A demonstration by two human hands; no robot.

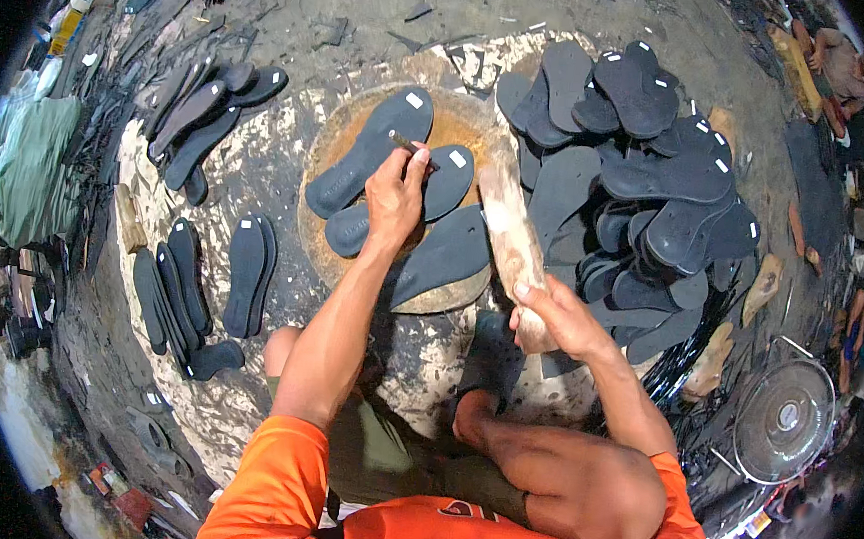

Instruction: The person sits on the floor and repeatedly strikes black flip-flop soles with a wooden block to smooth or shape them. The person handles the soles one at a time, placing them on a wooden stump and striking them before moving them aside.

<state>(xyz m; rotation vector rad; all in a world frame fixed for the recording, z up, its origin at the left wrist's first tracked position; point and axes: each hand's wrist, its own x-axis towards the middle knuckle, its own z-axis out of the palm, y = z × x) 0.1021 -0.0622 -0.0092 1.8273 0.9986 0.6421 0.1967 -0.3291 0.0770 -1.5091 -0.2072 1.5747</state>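
Note:
My left hand [395, 195] is closed on a short dark metal punch [398, 138], its lower end over a black shoe sole [452, 179] with a small white label. That sole lies on a round wooden block [333, 142]. Beside it on the block rest a longer labelled sole [372, 153] to the far left and another dark sole [443, 258] nearer me. My right hand [561, 321] grips the near end of a thick, pale wooden club [511, 225]. The club slants away from me along the block's right side, raised or resting, I cannot tell which.
A big heap of black soles [674, 176] is piled right of the block. Smaller stacks of soles [249, 275] lie to the left, with more soles [201, 133] farther off. A round fan grille [785, 419] stands at the right. Dark scraps litter the floor.

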